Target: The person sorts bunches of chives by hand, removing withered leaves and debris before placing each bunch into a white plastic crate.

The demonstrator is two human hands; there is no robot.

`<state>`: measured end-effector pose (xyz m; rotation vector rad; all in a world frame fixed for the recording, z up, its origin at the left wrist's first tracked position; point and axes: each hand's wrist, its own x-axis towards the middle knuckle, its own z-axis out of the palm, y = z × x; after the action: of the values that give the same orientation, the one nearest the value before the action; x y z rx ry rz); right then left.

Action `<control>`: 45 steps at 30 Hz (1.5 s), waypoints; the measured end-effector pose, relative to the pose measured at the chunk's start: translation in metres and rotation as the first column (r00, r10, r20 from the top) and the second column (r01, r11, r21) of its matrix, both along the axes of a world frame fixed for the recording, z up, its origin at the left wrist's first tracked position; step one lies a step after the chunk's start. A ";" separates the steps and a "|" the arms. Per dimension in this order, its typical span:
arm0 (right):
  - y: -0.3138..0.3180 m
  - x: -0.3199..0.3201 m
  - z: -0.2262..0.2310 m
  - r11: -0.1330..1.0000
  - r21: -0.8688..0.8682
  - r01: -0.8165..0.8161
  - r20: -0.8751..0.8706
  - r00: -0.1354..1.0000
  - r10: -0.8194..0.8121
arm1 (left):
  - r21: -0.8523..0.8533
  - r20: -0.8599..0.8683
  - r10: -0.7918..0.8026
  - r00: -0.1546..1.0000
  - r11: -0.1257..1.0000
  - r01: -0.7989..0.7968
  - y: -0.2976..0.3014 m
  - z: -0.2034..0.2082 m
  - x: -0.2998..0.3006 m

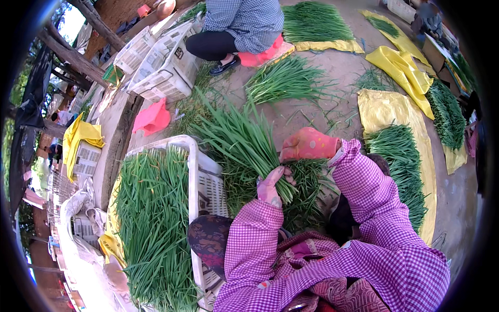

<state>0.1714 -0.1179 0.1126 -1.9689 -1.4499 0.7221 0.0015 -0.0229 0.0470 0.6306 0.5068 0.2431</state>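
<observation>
My left hand (271, 187) is wrapped around the lower stalks of a bunch of garlic chives (244, 138), whose leaves fan out up and to the left. Beside the bunch's right edge is my right hand (309, 144), in a red glove with pale dots. Its fingers are curled closed and point toward the stalks; what they hold, if anything, is hidden. Loose green leaves (306, 187) lie beneath both hands, in front of my knees. To my left, a white plastic crate (193, 182) is full of chives laid lengthwise.
On the right, chives (397, 166) lie on a yellow sheet (429, 182). Ahead is a loose pile of chives (288, 78), with a seated person (244, 23) beyond it. White crates (169, 73) stand at the far left near a pink bag (152, 117).
</observation>
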 end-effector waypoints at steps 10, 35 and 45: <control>0.012 -0.008 0.009 0.910 0.181 0.374 -0.513 0.825 -0.237 | 0.095 -0.095 0.035 0.995 0.995 -0.026 -0.005 -0.002 0.002; 0.015 0.003 0.005 0.579 0.423 0.696 -0.123 0.678 -0.725 | 0.235 -0.094 0.099 0.991 0.969 -0.074 -0.010 0.006 -0.002; -0.007 0.034 0.005 0.754 0.225 0.618 -0.323 0.777 -0.541 | 0.185 -0.031 0.003 1.000 0.983 0.003 -0.006 0.010 -0.001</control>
<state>0.2050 -0.1245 0.1181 -1.8454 -0.6744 0.3834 0.0000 -0.0294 0.0572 0.8169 0.5177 0.2826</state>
